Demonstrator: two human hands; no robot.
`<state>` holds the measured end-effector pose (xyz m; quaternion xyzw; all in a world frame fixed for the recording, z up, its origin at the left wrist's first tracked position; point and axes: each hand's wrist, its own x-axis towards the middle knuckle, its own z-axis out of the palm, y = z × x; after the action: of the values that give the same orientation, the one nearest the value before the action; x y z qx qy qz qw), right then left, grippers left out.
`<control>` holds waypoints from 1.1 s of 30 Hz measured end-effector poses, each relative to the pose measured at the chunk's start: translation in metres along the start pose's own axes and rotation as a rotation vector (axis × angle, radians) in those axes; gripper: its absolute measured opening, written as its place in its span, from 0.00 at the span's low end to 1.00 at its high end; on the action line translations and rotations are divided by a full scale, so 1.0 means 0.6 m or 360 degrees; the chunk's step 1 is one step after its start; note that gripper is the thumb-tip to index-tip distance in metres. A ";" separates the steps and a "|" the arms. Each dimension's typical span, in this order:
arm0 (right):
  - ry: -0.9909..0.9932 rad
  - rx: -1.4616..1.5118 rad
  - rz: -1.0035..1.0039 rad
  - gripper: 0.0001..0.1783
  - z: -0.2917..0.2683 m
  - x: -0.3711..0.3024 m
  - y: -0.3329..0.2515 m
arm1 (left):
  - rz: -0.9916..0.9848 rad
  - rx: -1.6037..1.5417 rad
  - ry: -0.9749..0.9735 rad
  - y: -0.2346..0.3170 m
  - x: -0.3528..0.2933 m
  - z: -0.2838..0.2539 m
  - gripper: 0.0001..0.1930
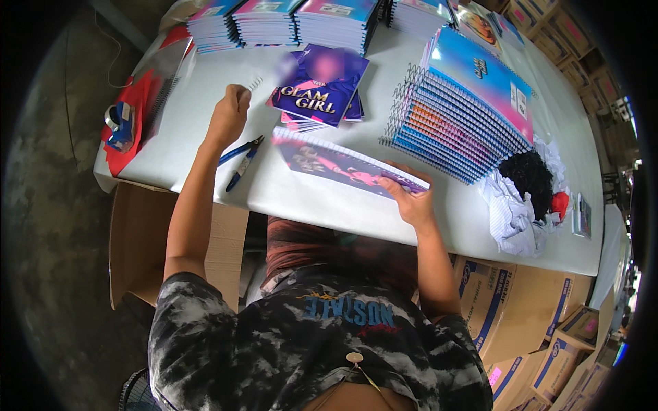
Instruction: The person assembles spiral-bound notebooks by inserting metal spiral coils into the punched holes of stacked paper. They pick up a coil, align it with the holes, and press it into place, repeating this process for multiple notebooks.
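In my right hand (pixel 411 200), thumb on the cover, is a purple and pink notebook (pixel 336 164), tilted above the near table edge. Its white page edge faces up, with small marks like punched holes along it. My left hand (pixel 232 113) is closed, fingertips pinched on a thin spiral wire coil (pixel 256 84), partly hidden by the hand. Just beyond the held notebook lies a small pile of purple-covered notebooks (pixel 319 85). Blue-handled pliers (pixel 241 156) rest between my left forearm and the held notebook.
A tall stack of spiral-bound blue and pink notebooks (pixel 466 103) stands at right, with more stacks (pixel 267 20) along the back. Crumpled cloth (pixel 510 209) and black tangled material (pixel 528 179) lie at right. A blue tape dispenser (pixel 121 128) sits at left. Cardboard boxes (pixel 507 301) are below.
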<state>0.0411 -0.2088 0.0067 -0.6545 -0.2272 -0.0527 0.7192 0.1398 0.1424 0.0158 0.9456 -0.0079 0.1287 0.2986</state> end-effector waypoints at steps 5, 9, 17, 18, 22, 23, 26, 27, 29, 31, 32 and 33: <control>0.0182 -0.0056 0.0057 0.13 -0.013 0.002 0.007 | 0.0207 -0.0885 -0.0332 0.122 -0.064 -0.059 0.18; 0.0189 -0.0100 0.0018 0.14 -0.015 0.008 0.012 | 0.0034 -0.0862 -0.0510 0.142 -0.097 -0.052 0.22; 0.0132 -0.0101 0.0059 0.15 -0.015 0.007 0.006 | 0.0123 -0.0786 -0.0330 0.149 -0.085 -0.031 0.15; 0.0123 -0.0111 0.0053 0.15 -0.017 0.007 0.006 | 0.0113 -0.0797 -0.0319 0.150 -0.083 -0.031 0.15; 0.0103 -0.0157 -0.0017 0.15 -0.019 0.006 0.008 | 0.0037 -0.0818 -0.0359 0.151 -0.077 -0.034 0.14; 0.0099 -0.0174 -0.0040 0.15 -0.019 0.007 0.007 | 0.0071 -0.0798 -0.0352 0.153 -0.077 -0.035 0.15; 0.0075 -0.0207 -0.0049 0.14 -0.022 0.005 0.006 | 0.0157 -0.0766 -0.0344 0.160 -0.073 -0.043 0.15; 0.0065 -0.0215 -0.0042 0.14 -0.023 0.004 0.005 | 0.0173 -0.0773 -0.0350 0.161 -0.071 -0.045 0.15; -0.0010 -0.0269 -0.0125 0.13 -0.022 0.008 -0.005 | 0.0120 -0.0774 -0.0455 0.167 -0.066 -0.054 0.13; -0.0063 -0.0301 -0.0167 0.13 -0.023 0.011 -0.012 | -0.0018 -0.0758 -0.0649 0.178 -0.060 -0.070 0.11; -0.0079 -0.0305 -0.0169 0.13 -0.025 0.012 -0.013 | 0.0133 -0.0863 -0.0708 0.172 -0.055 -0.071 0.11; -0.0095 -0.0309 -0.0170 0.13 -0.027 0.012 -0.015 | 0.0285 -0.0967 -0.0766 0.160 -0.047 -0.070 0.11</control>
<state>0.0484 -0.2238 0.0173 -0.7094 -0.2769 -0.0932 0.6414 0.0937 0.0857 0.0962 0.8130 -0.1978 -0.0794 0.5419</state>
